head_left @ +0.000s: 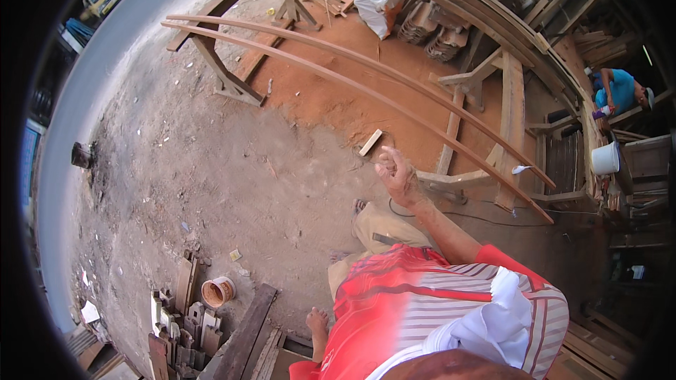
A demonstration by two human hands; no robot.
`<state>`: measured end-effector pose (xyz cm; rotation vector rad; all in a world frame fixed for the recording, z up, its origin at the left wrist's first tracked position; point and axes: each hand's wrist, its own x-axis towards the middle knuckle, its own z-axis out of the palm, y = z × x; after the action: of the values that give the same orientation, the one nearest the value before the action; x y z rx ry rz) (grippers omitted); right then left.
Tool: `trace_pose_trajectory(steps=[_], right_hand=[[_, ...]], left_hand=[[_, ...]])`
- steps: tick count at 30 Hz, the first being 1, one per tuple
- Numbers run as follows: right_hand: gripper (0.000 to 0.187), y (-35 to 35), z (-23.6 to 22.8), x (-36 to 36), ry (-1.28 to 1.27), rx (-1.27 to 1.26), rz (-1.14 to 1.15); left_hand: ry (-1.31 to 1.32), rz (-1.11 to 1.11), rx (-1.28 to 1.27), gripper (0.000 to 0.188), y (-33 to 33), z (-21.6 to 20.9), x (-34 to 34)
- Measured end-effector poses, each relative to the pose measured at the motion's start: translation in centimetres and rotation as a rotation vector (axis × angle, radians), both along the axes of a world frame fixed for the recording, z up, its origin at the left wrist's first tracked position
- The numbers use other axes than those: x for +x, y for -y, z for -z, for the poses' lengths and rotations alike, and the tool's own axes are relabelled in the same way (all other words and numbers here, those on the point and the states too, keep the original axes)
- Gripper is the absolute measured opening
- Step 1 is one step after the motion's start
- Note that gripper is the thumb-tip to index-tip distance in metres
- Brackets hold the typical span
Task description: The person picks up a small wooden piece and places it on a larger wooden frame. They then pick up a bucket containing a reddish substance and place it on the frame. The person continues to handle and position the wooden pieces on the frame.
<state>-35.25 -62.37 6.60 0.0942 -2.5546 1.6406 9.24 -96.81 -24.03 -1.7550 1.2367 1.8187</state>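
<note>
1. Reddish-brown wooden strips point(366, 89), two, lie across trestles point(215, 67) from ten to half past three; laying-out looks done, anything left I can't judge.
2. Right hand point(399, 179), three o'clock near centre: fingers half-curled, nothing visible inside; clenched or released, I can't tell.
3. Left hand point(317, 320), six o'clock: grip unclear.
4. Strip undersides hidden; co-worker point(617, 90), half past two, indistinct.

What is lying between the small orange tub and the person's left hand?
In the head view, a dark wooden plank and dusty ground lie between the orange tub and left hand.
</note>
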Motion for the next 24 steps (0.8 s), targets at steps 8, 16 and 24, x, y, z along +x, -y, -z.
trace_pose_trajectory(steps=[8, 16, 24], right_hand=[[0.035, 0.1, 2.7, -8.4, -0.02, -0.208, 0.381], [0.024, 5.4, 4.0, -20.6, 0.011, -0.227, 0.21], [0.031, 12.9, 6.9, -30.5, 0.19, -0.061, 0.06]], left_hand=[[-0.21, 0.055, -0.251, 0.044, 11.6, -4.3, -29.8], [-0.353, 0.496, -0.345, 0.043, 12.2, -10.7, -48.3], [-0.102, 0.468, -0.301, 0.037, 20.0, -8.6, -50.0]])
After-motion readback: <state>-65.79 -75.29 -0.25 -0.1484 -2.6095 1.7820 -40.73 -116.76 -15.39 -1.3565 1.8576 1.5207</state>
